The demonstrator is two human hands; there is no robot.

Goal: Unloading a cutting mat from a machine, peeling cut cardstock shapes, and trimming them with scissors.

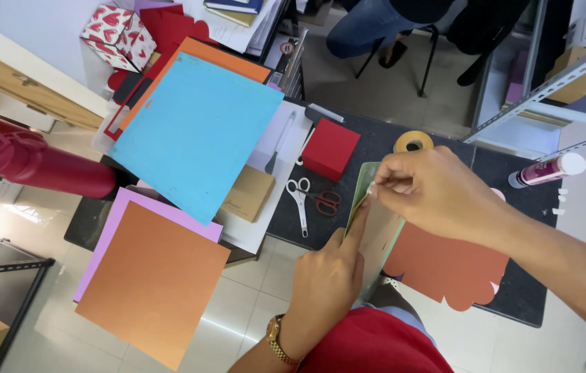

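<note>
Both hands grip a green card at the table edge — left hand pressing its side, right hand pinching its top; scissors near.

Head camera, steeply down, seemingly close.

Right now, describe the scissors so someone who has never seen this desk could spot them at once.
Start at the big light-blue sheet covering the left of the dark worktop. Just off its lower right corner, past the brown card, lie the scissors, left of the left hand and below the red box. They are the only metal-bladed tool with looped handles, one white pair and one red crossing.
</note>
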